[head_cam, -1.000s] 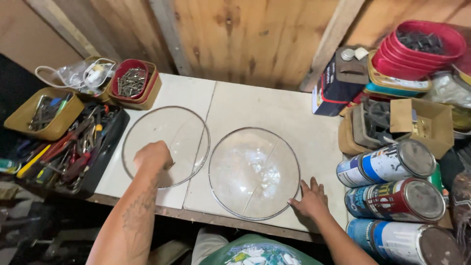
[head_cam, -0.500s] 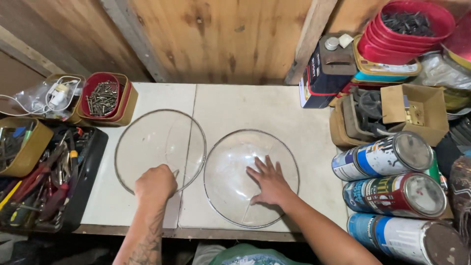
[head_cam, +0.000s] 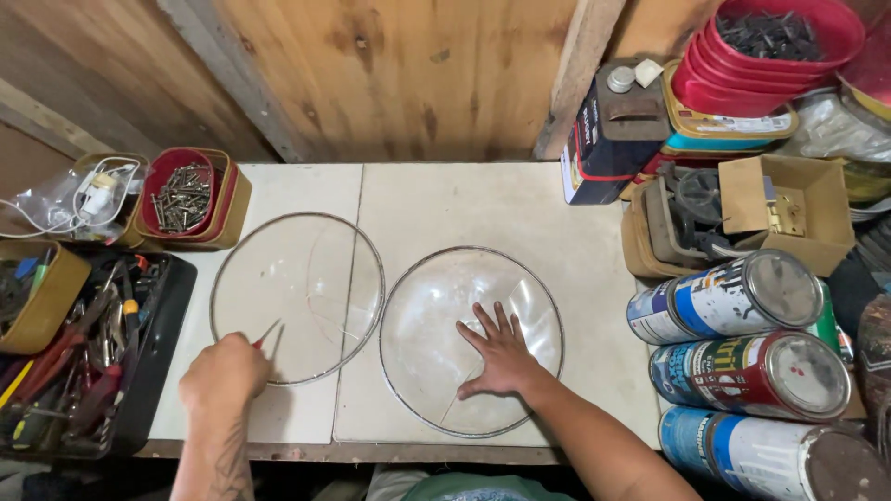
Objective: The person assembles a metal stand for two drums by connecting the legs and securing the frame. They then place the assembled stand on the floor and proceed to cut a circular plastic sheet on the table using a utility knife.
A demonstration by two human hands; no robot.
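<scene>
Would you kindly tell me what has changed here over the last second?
The right hand moved from the table edge up onto the right glass dome and now lies flat on it. The left hand, holding a small red-handled tool, drew back from the left glass disc to its near rim. Both glass pieces, the paint cans and the tool tray stayed put.

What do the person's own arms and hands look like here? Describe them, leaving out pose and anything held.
Both forearms are bare, with no sleeves, gloves, watch or rings visible. The left hand belongs to a forearm marked with dark tattoo lines near the wrist. The right hand and its forearm show no markings. Green patterned clothing shows at the bottom edge.
</scene>
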